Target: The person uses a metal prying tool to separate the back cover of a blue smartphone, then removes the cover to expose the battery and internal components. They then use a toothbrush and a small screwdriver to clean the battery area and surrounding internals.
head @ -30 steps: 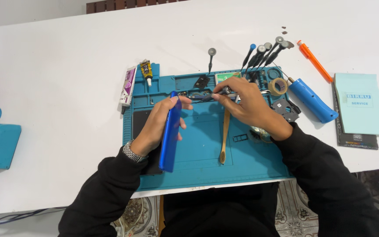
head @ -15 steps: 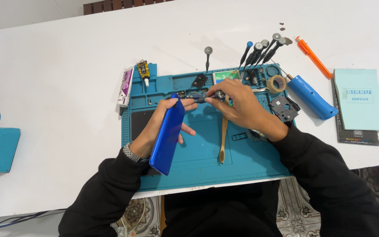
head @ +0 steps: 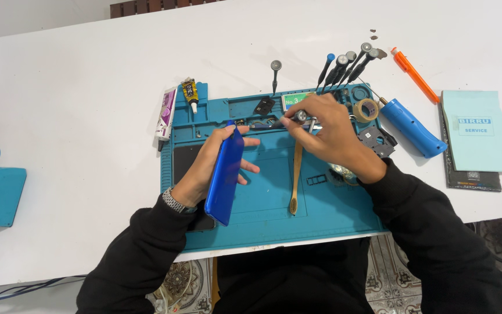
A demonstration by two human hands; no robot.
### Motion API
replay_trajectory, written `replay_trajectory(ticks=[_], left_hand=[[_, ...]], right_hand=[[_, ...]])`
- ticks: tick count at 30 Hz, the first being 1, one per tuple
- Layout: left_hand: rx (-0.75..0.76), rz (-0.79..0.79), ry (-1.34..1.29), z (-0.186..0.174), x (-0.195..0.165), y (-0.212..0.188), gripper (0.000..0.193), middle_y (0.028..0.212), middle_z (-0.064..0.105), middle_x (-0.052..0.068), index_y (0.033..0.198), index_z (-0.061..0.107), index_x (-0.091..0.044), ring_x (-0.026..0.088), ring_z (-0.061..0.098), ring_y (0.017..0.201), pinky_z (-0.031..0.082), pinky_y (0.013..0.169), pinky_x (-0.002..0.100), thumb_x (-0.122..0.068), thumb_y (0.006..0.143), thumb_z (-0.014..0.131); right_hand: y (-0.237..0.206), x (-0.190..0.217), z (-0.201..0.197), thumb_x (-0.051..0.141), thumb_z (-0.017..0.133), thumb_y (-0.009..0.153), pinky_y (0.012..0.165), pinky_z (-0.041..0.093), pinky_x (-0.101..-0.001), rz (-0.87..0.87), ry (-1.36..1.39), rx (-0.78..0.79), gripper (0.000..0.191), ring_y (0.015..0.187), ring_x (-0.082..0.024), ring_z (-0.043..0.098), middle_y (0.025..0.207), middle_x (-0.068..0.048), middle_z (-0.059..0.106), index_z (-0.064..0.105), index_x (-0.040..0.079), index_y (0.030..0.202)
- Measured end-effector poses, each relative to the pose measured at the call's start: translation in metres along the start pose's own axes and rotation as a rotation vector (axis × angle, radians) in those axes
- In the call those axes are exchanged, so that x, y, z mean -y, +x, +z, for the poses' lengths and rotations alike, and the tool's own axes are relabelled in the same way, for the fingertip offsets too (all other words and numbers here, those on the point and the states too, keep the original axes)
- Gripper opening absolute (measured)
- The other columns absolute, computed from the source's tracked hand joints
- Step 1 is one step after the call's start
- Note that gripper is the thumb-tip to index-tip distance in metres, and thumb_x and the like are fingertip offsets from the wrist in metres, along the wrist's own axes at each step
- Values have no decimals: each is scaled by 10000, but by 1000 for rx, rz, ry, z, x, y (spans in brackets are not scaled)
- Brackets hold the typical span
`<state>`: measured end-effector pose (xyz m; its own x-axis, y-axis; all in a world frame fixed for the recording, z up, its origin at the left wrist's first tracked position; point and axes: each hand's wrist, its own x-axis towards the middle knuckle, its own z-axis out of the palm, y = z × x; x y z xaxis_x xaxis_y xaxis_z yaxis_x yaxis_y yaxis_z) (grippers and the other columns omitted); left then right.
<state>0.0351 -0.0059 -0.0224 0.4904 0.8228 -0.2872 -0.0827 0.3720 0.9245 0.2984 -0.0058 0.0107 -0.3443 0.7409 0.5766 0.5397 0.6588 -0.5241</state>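
Nearest the person, the left hand (head: 207,166) grips a blue phone (head: 226,173) by its long edges, thumb on one side and fingers wrapped round the other, holding it tilted on edge above the teal work mat (head: 344,218), its lower corner close to the mat's near left part. The left forearm comes in from the lower left in a black sleeve, a metal watch (head: 175,202) at the wrist. Just beyond, a bamboo toothbrush (head: 295,177) lies lengthwise on the mat between the two hands. The right hand (head: 332,136) reaches across from the right, wrist bent and knuckles up, its thumb and forefinger pinched on the round cap of a small screwdriver (head: 289,121) that lies low over the tray strip at the mat's far edge. Judging from this, the step in hand looks like picking up or setting down the driver by the small dark parts there, with the phone kept ready; the next move would call for a steady phone and a fine tip placement. Farther off, more screwdrivers (head: 344,67) lean at the mat's far rim, beside a tape roll (head: 366,110), a blue cylindrical tool (head: 412,127), an orange pen-like tool (head: 415,75) and a pale booklet (head: 476,131) on the white table (head: 76,87).
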Motion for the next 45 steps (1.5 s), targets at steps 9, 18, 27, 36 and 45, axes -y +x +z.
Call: replay_trajectory(ticks=[9,18,27,36,45], left_hand=[[-74,67,-348,-14,-1,-3,850,1015,649,135,1340,467,93,125,666,650,552,477,233,-664,957,518],[-363,151,-406,-12,1,-7,538,801,527,-1,1021,536,-72,101,567,642,512,548,270,-584,956,688],[-99,198,-547,11,-25,-19,298,1194,661,81,1188,614,-104,226,658,1131,608,936,510,-306,970,632],[-71,160,-510,12,-13,-14,426,1150,642,99,1223,598,-41,227,647,1083,605,927,494,-424,1038,568],[10,422,-427,13,3,-16,676,1063,586,70,1384,541,-19,183,601,975,565,853,398,-569,1046,342]], right_hand=[[-1,-14,0,141,748,954,636,469,-239,233,235,108,120,708,-105,631,855,-37,745,688,41,983],[-3,-33,2,97,742,894,782,540,-328,71,-70,261,112,933,-229,647,981,-82,715,725,53,996],[4,-18,-32,251,800,813,749,496,-324,261,3,644,247,862,-183,607,881,6,685,759,192,1049],[-2,-2,-21,286,859,766,773,340,-362,-47,-129,529,121,965,-209,460,922,-20,498,837,189,836],[-21,-29,-89,328,833,914,802,419,-348,288,-402,178,226,894,-184,539,908,-29,656,805,138,1035]])
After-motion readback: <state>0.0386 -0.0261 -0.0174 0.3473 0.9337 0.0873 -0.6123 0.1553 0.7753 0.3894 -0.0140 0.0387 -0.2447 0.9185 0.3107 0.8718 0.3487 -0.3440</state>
